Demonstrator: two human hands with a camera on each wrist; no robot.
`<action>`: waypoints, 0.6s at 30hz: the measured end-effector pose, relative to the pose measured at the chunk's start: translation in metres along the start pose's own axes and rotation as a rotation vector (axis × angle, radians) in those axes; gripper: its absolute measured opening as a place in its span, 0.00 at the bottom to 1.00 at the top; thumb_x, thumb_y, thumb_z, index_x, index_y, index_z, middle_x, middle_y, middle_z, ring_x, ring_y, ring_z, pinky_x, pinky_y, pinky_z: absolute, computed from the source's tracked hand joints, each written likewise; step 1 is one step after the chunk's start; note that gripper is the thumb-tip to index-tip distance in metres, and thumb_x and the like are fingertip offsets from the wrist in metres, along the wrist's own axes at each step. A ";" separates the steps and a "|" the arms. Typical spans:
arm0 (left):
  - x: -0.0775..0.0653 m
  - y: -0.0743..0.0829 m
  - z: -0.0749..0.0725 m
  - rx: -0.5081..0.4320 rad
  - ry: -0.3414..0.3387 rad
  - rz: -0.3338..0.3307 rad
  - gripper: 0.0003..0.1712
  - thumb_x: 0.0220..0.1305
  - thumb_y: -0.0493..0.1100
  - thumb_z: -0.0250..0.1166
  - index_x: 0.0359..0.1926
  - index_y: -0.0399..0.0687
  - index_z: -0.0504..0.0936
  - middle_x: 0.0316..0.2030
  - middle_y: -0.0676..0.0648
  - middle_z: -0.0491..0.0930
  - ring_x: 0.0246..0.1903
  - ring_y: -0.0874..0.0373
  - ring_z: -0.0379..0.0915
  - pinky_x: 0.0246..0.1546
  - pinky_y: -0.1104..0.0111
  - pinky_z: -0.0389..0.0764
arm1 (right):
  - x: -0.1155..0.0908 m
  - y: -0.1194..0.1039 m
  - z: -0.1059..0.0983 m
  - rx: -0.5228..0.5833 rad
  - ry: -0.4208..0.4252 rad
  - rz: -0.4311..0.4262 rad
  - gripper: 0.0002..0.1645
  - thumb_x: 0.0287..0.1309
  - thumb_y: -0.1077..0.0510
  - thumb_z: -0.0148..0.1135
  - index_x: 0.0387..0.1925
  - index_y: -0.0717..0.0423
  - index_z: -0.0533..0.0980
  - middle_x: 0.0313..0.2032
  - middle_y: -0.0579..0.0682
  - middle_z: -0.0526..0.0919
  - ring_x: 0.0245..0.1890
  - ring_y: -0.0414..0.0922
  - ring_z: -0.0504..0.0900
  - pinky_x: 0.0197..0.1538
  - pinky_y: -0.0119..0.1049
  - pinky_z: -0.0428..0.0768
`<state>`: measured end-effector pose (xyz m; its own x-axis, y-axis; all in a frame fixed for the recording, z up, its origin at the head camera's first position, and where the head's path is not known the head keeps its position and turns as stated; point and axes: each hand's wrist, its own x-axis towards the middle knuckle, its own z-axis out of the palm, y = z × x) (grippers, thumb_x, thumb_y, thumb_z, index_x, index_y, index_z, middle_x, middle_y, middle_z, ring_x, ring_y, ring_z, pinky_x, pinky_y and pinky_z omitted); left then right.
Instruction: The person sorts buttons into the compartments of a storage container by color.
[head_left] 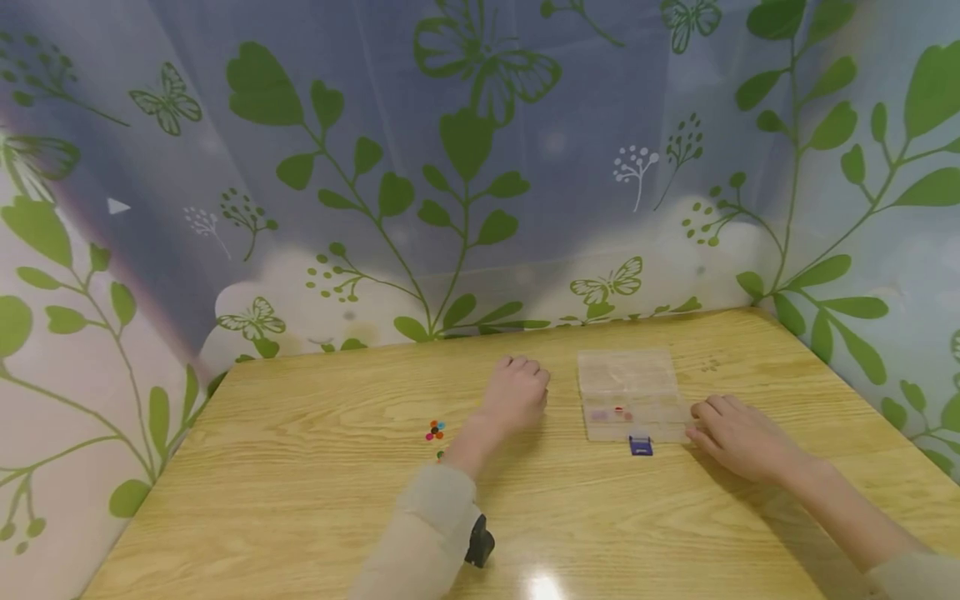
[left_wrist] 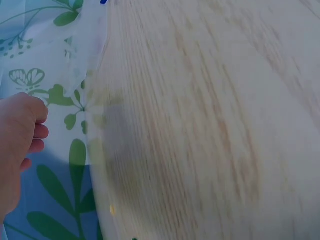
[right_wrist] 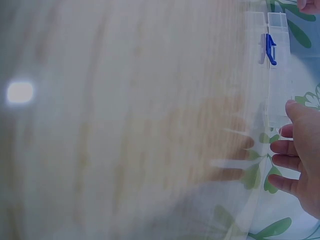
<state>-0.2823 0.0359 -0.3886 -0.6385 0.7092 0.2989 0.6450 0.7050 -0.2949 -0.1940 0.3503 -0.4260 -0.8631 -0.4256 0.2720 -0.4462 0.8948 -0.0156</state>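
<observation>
A clear plastic compartment box [head_left: 622, 404] lies on the table with its lid laid back and a blue latch [head_left: 641, 447] at its front. A few small red and purple pieces [head_left: 619, 411] sit in its front compartments. My left hand [head_left: 517, 392] is left of the box above the table, fingers curled; I cannot tell whether it pinches something small. My right hand [head_left: 738, 437] is at the box's right end, thumb [right_wrist: 292, 106] right at its corner and fingers loosely extended. Several small round coloured pieces [head_left: 435, 431] lie left of my left forearm.
The wooden table [head_left: 300, 492] meets a patterned curtain [head_left: 360, 217] with leaves and butterflies at its back edge. A black wrist device [head_left: 481, 542] shows by the left sleeve [head_left: 420, 533]. One or two more small pieces [head_left: 440, 456] lie beside the left wrist.
</observation>
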 end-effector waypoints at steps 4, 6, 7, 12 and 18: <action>-0.007 -0.010 -0.003 -0.008 0.028 -0.004 0.05 0.60 0.43 0.59 0.35 0.50 0.80 0.34 0.53 0.79 0.37 0.60 0.73 0.42 0.67 0.70 | 0.000 0.000 0.000 0.010 0.004 -0.005 0.11 0.58 0.58 0.59 0.39 0.61 0.73 0.33 0.50 0.73 0.35 0.51 0.73 0.38 0.46 0.73; -0.011 -0.015 -0.004 -0.021 0.027 -0.005 0.05 0.60 0.43 0.59 0.35 0.49 0.80 0.34 0.53 0.79 0.38 0.59 0.73 0.43 0.67 0.70 | 0.000 0.000 0.001 0.003 0.008 -0.010 0.11 0.58 0.58 0.59 0.39 0.61 0.73 0.33 0.49 0.73 0.35 0.50 0.73 0.39 0.46 0.73; -0.013 -0.018 -0.004 -0.020 0.028 -0.006 0.05 0.60 0.43 0.60 0.35 0.49 0.80 0.34 0.52 0.80 0.38 0.59 0.73 0.43 0.66 0.70 | 0.000 0.000 0.001 0.001 0.009 -0.012 0.11 0.58 0.58 0.59 0.39 0.61 0.73 0.33 0.49 0.73 0.35 0.50 0.73 0.38 0.46 0.73; -0.024 -0.029 -0.004 -0.046 0.039 -0.021 0.05 0.60 0.41 0.60 0.35 0.47 0.80 0.34 0.51 0.80 0.38 0.57 0.74 0.43 0.65 0.70 | 0.000 0.000 0.001 -0.004 0.004 -0.014 0.10 0.58 0.58 0.59 0.39 0.61 0.73 0.33 0.50 0.73 0.35 0.50 0.73 0.39 0.46 0.72; -0.038 -0.045 0.002 -0.069 0.097 -0.056 0.04 0.57 0.39 0.62 0.33 0.45 0.81 0.31 0.50 0.80 0.35 0.56 0.74 0.39 0.64 0.71 | 0.000 0.000 -0.001 -0.005 -0.001 -0.021 0.10 0.58 0.59 0.59 0.38 0.61 0.73 0.32 0.49 0.72 0.35 0.50 0.72 0.40 0.47 0.72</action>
<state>-0.2876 -0.0226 -0.3882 -0.6326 0.6627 0.4007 0.6391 0.7390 -0.2134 -0.1934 0.3506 -0.4253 -0.8540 -0.4442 0.2708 -0.4627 0.8865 -0.0051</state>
